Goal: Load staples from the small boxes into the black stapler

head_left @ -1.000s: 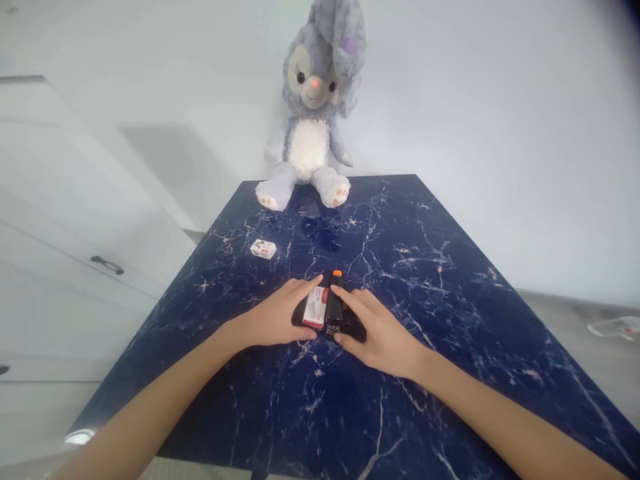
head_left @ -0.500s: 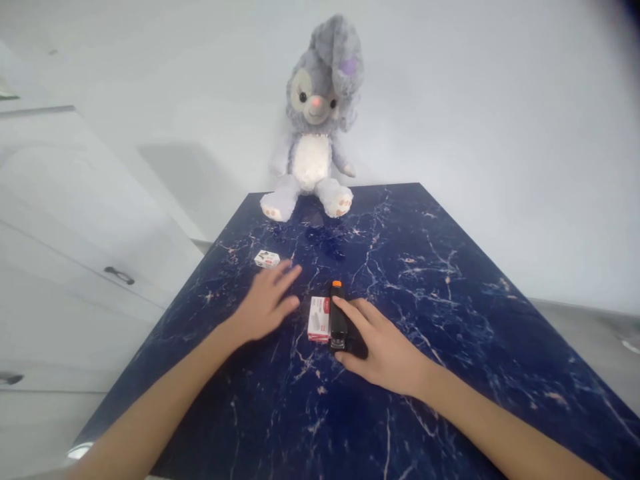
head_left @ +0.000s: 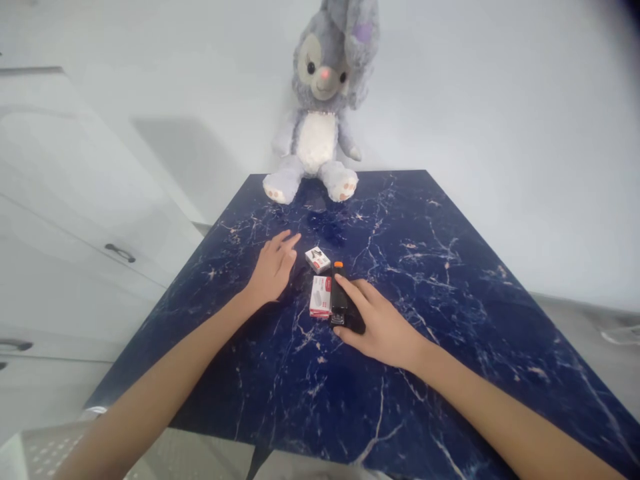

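My right hand [head_left: 377,323] rests on a black stapler [head_left: 339,293] with an orange tip, its thumb at the near end and a finger along the top. Against the stapler's left side lies a red-and-white staple box [head_left: 320,297]. A smaller white box [head_left: 317,259] with a dark picture and a red mark sits just beyond it, turned at an angle. My left hand [head_left: 273,267] is to the left of the small box, apart from it, fingers stretched out and holding nothing.
A grey plush rabbit [head_left: 320,133] sits at the far edge of the dark blue marbled table [head_left: 450,320], against the white wall. White cabinets [head_left: 65,267] with dark handles stand at the left. A pale perforated surface [head_left: 200,453] shows below the near edge.
The small white box has moved right, from beside my left fingers to beside the staple box and stapler. My left hand stays spread. The view has tilted down slightly.
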Motion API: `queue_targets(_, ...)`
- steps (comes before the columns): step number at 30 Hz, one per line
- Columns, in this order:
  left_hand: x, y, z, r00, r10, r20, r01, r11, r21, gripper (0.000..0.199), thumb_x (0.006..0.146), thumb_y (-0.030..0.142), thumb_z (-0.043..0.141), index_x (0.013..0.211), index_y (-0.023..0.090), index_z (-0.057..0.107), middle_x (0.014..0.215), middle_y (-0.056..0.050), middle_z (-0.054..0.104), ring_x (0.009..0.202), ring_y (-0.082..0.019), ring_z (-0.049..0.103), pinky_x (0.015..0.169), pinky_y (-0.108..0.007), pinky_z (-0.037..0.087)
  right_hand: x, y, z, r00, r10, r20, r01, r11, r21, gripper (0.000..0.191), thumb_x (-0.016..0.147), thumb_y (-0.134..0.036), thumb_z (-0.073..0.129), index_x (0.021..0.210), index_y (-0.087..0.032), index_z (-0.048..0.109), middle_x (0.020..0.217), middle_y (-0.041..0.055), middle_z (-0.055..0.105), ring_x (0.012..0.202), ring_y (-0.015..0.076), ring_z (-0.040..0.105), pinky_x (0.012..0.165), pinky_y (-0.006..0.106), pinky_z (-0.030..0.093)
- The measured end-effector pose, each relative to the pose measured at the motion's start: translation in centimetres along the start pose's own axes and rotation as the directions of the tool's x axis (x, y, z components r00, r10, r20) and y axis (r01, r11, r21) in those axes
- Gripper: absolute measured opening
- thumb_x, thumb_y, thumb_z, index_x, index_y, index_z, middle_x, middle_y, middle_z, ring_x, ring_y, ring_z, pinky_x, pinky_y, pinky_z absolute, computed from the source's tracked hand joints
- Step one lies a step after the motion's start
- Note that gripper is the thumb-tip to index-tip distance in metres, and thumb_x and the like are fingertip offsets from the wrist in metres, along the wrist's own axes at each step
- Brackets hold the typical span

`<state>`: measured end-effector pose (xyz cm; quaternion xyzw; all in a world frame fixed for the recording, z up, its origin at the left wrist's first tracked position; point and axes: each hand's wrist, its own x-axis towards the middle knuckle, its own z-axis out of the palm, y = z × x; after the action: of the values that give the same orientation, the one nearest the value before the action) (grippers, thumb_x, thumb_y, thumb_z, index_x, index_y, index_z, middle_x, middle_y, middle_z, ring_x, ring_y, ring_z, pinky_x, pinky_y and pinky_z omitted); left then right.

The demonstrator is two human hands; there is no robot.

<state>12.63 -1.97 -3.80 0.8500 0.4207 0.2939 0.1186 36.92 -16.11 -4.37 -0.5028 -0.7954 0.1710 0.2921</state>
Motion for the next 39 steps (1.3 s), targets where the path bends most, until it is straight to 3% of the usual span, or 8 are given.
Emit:
queue_targets(5, -0.1, 0.7, 0.0, 0.966, 0.081, 0.245, -0.04, 0.985, -0.166, 0.053, 0.108, 0.045, 0.02, 0.142, 0.027, 0.056, 0.152, -0.004, 0.053, 0.142, -0.022, 0.046, 0.122, -0.051, 0.03, 0.2, -0.5, -0.1, 1.0, 0.009, 0.023, -0.008, 0.999, -0.044, 0.093, 0.085, -0.03, 0.071, 0.161, -0.029, 0.017, 0.129, 0.0127, 0.051, 0.112, 0.0312, 0.057, 0.097, 0.051, 0.053)
queue_targets(10, -0.5, 1.6, -0.1, 0.982, 0.018, 0.19, 0.018, 0.983, -0.185, 0.052, 0.108, 0.042, 0.024, 0.125, 0.022, 0.069, 0.135, -0.005, 0.067, 0.131, -0.022, 0.058, 0.118, -0.045, 0.039, 0.1, -0.8, -0.2, 1.0, 0.019, 0.011, -0.018, 0.995, -0.094, 0.093, 0.086, -0.032, 0.07, 0.161, -0.027, 0.016, 0.128, 0.0134, 0.054, 0.108, 0.0307, 0.06, 0.093, 0.049, 0.055)
queue_targets(16, -0.6, 1.4, -1.7, 0.914, 0.139, 0.38, -0.05, 0.971, -0.235, 0.049, 0.105, 0.049, 0.034, 0.146, 0.028, 0.05, 0.163, -0.006, 0.035, 0.15, -0.025, 0.035, 0.123, -0.051, 0.029, -0.1, -0.2, -0.3, 1.0, 0.01, 0.016, -0.008, 0.99, -0.139, 0.092, 0.088, -0.039, 0.07, 0.161, -0.026, 0.017, 0.123, 0.0139, 0.06, 0.099, 0.0296, 0.065, 0.086, 0.047, 0.058)
queue_targets(19, -1.3, 0.9, -3.2, 0.877, 0.145, 0.457, -0.061, 0.979, -0.194, 0.088, 0.088, 0.062, 0.064, 0.16, 0.03, 0.025, 0.169, -0.011, 0.017, 0.155, -0.035, 0.016, 0.123, -0.059, 0.025, 0.0, 0.0, -0.4, 1.0, 0.006, 0.009, -0.004, 0.983, -0.182, 0.092, 0.086, -0.042, 0.073, 0.161, -0.026, 0.02, 0.125, 0.014, 0.061, 0.105, 0.0313, 0.064, 0.09, 0.048, 0.057)
queue_targets(22, -2.3, 1.3, -3.4, 0.865, 0.146, 0.48, -0.072, 0.983, -0.17, 0.121, 0.071, 0.06, 0.082, 0.163, 0.029, 0.01, 0.168, -0.014, 0.017, 0.153, -0.04, 0.02, 0.122, -0.058, 0.026, 0.1, -0.1, -0.6, 1.0, 0.021, -0.014, -0.024, 0.971, -0.237, 0.092, 0.081, -0.045, 0.078, 0.158, -0.028, 0.028, 0.126, 0.0129, 0.06, 0.107, 0.0322, 0.062, 0.092, 0.049, 0.056)
queue_targets(30, -1.9, 4.4, 0.1, 0.911, 0.198, 0.363, -0.128, 0.97, -0.207, 0.095, 0.077, 0.05, 0.081, 0.156, 0.032, 0.032, 0.148, -0.011, 0.054, 0.131, -0.037, 0.053, 0.109, -0.052, 0.042, 0.0, 0.6, -2.7, 0.985, 0.171, 0.032, -0.164, 0.975, -0.153, 0.092, 0.081, -0.038, 0.076, 0.158, -0.033, 0.027, 0.129, 0.0126, 0.062, 0.112, 0.0318, 0.063, 0.094, 0.048, 0.054)
queue_targets(34, 0.5, 6.0, 2.9, 0.907, 0.253, 0.337, -0.18, 0.956, -0.232, 0.101, 0.072, 0.055, 0.083, 0.156, 0.028, 0.033, 0.144, -0.013, 0.058, 0.128, -0.037, 0.055, 0.107, -0.052, 0.042, -0.8, 2.4, -4.9, 0.968, 0.251, -0.006, -0.251, 0.963, -0.103, 0.09, 0.079, -0.033, 0.076, 0.157, -0.034, 0.03, 0.135, 0.0119, 0.06, 0.117, 0.0317, 0.062, 0.099, 0.047, 0.051)
queue_targets(39, 5.2, 9.8, 8.6, 0.915, 0.28, 0.291, -0.194, 0.937, -0.291, 0.102, 0.066, 0.059, 0.085, 0.149, 0.019, 0.044, 0.141, -0.017, 0.058, 0.135, -0.038, 0.047, 0.108, -0.048, 0.043, -2.3, 6.8, -8.7, 0.917, 0.395, -0.064, -0.395, 0.918, 0.001, 0.091, 0.076, -0.027, 0.074, 0.156, -0.035, 0.03, 0.128, 0.0057, 0.068, 0.109, 0.0297, 0.069, 0.095, 0.044, 0.054)
